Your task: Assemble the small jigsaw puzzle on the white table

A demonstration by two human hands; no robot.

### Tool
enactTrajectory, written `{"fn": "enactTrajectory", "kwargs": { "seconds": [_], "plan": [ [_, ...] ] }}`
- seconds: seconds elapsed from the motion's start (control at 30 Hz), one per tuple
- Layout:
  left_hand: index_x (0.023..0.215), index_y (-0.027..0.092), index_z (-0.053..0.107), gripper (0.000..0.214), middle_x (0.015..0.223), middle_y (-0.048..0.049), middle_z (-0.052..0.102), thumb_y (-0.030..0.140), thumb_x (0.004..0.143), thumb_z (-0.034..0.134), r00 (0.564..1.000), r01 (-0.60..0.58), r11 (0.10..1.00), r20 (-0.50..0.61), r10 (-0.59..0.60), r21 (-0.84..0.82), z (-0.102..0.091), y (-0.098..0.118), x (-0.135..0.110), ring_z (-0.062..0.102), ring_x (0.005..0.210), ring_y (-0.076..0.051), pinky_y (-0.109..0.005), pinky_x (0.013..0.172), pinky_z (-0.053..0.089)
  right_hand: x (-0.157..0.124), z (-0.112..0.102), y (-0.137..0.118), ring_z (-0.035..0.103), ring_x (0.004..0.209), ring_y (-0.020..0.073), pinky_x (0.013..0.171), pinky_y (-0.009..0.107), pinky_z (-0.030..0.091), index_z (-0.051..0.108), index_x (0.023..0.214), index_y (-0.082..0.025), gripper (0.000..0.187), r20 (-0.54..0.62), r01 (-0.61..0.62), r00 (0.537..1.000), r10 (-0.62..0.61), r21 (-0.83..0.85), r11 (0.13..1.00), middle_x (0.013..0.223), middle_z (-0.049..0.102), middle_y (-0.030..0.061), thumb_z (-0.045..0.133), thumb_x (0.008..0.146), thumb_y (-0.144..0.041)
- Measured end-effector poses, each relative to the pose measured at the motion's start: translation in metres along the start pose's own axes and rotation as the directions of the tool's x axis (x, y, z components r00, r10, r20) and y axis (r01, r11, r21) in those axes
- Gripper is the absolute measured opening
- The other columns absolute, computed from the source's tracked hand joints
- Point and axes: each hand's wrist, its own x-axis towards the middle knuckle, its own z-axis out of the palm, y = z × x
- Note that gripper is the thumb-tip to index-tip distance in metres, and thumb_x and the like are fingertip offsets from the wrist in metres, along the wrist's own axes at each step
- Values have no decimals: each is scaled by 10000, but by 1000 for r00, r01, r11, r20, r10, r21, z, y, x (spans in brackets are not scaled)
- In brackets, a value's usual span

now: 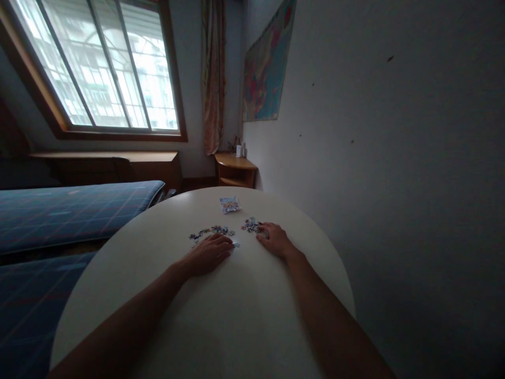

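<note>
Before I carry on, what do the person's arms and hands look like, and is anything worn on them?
The left hand and right hand are ungloved. The left forearm and right forearm are bare, with no sleeve, watch or bracelet showing. Dim light hides finer detail.

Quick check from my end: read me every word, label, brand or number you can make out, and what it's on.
No text is readable in this view.
Wall poster: coloured patches show; any lettering is too blurred to read.
Small picture sheet on the table: any print is too small to read.
Puzzle pieces: too small to tell any marks.
</note>
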Motion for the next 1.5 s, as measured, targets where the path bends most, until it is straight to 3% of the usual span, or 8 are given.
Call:
{"fn": "enactTrajectory", "kwargs": {
  "seconds": [0.4, 0.57, 0.67, 0.8, 0.93, 1.13, 1.37, 1.5],
  "plan": [
    [1304, 256, 561, 337, 1312, -77, 580, 317, 994, 441, 1000, -3, 1000, 2, 3, -16, 9, -5, -1, 520, 1212, -228, -410, 1057, 411, 1, 2, -14, 515, 1228, 250, 1082, 390, 354, 670, 1230, -204, 384, 7, 55, 998, -54, -32, 998, 1326, 598, 109, 593, 887, -358],
    [1310, 269, 556, 342, 1312, -76, 579, 319, 996, 431, 1000, -7, 1000, -4, 6, -19, 7, -4, -1, 540, 1196, -227, -402, 1041, 428, 4, 1, -9, 571, 1099, 216, 1017, 329, 407, 722, 1039, -157, 242, -56, -13, 998, 13, -2, 1000, 1128, 678, 107, 594, 870, -274],
    [1305, 275, 563, 339, 1311, -72, 579, 325, 995, 436, 1000, 0, 1000, -3, 0, -26, 6, -3, -1, 537, 1203, -226, -405, 1050, 423, 6, 2, -5, 575, 1110, 218, 1029, 331, 404, 697, 1114, -145, 293, -88, -40, 995, 38, -16, 999, 1158, 682, 114, 553, 865, -199],
    [1308, 272, 562, 341, 1315, -72, 575, 319, 990, 448, 1000, 13, 1000, 5, -13, -13, 7, -3, -1, 536, 1202, -227, -404, 1052, 423, 5, 10, -11, 455, 1328, 232, 1150, 388, 285, 564, 1360, -168, 455, -25, 81, 996, -82, -49, 996, 1421, 550, 105, 493, 916, -242],
    [1299, 267, 566, 334, 1307, -73, 578, 312, 988, 452, 1000, 21, 1000, 16, -21, -4, 7, -2, 0, 536, 1202, -230, -404, 1049, 425, 2, 15, -24, 359, 1406, 308, 1157, 556, 201, 534, 1390, -249, 502, 78, 107, 992, -103, -62, 992, 1486, 487, 78, 514, 930, -449],
    [1295, 259, 567, 331, 1309, -75, 580, 316, 993, 447, 1000, 13, 1000, 1, -13, -11, 6, -2, -1, 535, 1208, -225, -398, 1056, 424, 4, 11, -30, 528, 1251, 235, 1108, 404, 316, 703, 1109, -208, 284, 9, 258, 966, -258, 3, 966, 1205, 686, 84, 604, 889, -358],
    [1287, 258, 574, 327, 1297, -78, 589, 301, 985, 455, 1000, 6, 1000, -15, -6, -7, 8, -2, -1, 540, 1196, -227, -404, 1041, 437, 12, 20, -30, 319, 1438, 306, 1165, 522, 201, 403, 1486, -233, 664, 76, 43, 996, -38, -63, 997, 1528, 424, 106, 463, 925, -584],
    [1298, 266, 573, 338, 1298, -77, 590, 309, 983, 459, 1000, 6, 1000, -17, -6, -11, 8, -2, -1, 548, 1188, -228, -408, 1039, 437, 10, 15, -31, 441, 1360, 288, 1156, 503, 235, 470, 1436, -199, 595, 56, 77, 996, -75, -40, 996, 1442, 526, 131, 515, 921, -494]
  ]
}}
